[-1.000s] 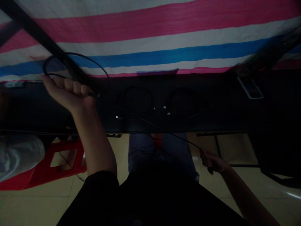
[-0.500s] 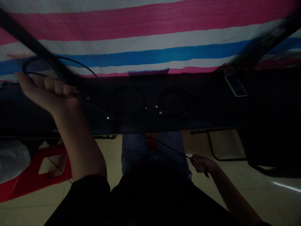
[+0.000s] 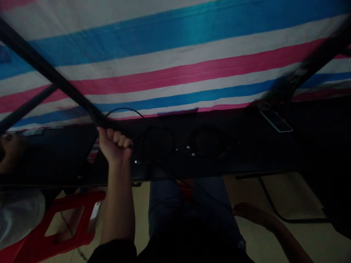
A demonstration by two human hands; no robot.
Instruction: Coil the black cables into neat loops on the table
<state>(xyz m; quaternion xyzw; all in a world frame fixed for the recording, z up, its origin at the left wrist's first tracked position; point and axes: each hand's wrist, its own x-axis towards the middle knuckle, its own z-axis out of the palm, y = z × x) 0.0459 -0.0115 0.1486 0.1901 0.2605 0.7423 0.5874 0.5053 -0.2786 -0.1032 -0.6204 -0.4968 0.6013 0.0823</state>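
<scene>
Your left hand (image 3: 115, 144) is shifting closer to the coil (image 3: 159, 126) on its right, its fist clamped on a black cable (image 3: 126, 108) looping beyond it, so the stretch running to your gripping right hand (image 3: 248, 213) is apparently slackening.

The view is dim — a faint glow on the striped sheet (image 3: 197, 27), the tabletop (image 3: 265, 157) nearly black.

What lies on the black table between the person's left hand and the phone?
One coiled black cable, then, farther right, a second coil; the head view shows both.
</scene>
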